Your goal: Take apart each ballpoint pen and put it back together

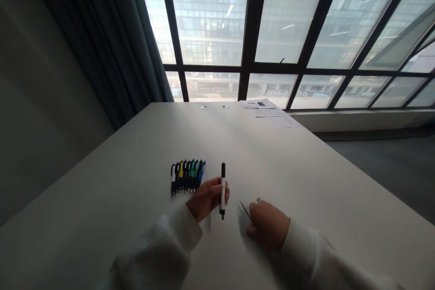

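Note:
My left hand [208, 197] is closed around a white pen [223, 192] with black ends, held upright with its black grip end away from me and its clip end near me. To the right, my right hand [268, 224] is curled in a fist above the table. A thin dark rod, which looks like a pen refill [244, 209], sticks out of it to the upper left. A small pale tip [258, 199] shows just beyond the knuckles; what it belongs to is hidden. Several click pens [186, 176], white, black, yellow, green and blue, lie side by side just beyond my left hand.
The white table [152, 140] stretches away toward the windows. Printed papers [265, 111] lie at its far right corner, near two round cable-hole covers [224, 107] at the far edge. A dark curtain [112, 45] hangs on the left.

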Demonstrator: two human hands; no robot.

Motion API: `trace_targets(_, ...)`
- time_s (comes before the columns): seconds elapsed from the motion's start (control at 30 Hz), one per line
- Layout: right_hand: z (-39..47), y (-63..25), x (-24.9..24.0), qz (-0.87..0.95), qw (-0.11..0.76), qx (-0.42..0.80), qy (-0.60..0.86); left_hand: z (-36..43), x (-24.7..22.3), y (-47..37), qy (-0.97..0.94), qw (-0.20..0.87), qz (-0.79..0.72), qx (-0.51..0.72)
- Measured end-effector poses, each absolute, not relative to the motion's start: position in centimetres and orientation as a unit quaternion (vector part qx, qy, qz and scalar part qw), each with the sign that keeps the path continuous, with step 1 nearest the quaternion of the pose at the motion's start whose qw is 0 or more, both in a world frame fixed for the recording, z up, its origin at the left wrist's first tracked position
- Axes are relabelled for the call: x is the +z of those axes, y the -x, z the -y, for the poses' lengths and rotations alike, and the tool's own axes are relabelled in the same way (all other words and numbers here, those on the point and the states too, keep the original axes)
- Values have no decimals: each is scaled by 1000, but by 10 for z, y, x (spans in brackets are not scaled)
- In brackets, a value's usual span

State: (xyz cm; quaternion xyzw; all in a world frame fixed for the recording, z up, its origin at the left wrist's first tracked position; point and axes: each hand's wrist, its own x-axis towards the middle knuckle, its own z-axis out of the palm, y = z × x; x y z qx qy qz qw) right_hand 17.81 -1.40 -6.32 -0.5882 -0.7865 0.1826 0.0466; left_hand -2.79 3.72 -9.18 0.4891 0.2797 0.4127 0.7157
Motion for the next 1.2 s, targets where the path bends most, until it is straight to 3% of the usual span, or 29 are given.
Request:
trace_targets(0.17,-17,-195,-10,743,144,311,575,-29,-96,24,-429,776,-202,417)
trace_targets(0.27,-25,-199,12,608,355,538,463,-25,-100,18,-429,797,-181,385)
trace_targets(0.33,-24,-196,15,562,437,573,406,-22,-103,14,-437,804,-176,362)
trace_targets(0.43,-18,-191,11,571,485,548,372,-21,-105,10,-453,807,-177,335)
trace_targets(0.63,-10,-193,11,601,522,513,321,-25,-108,12,-483,796,-188,312)
trace_targets(1.03,-11,-198,6,629,498,502,324,-26,-107,13,-498,780,-208,316)
trace_targets(1.2,-12,-198,11,700,398,480,349,-27,-105,12,-494,776,-211,331)
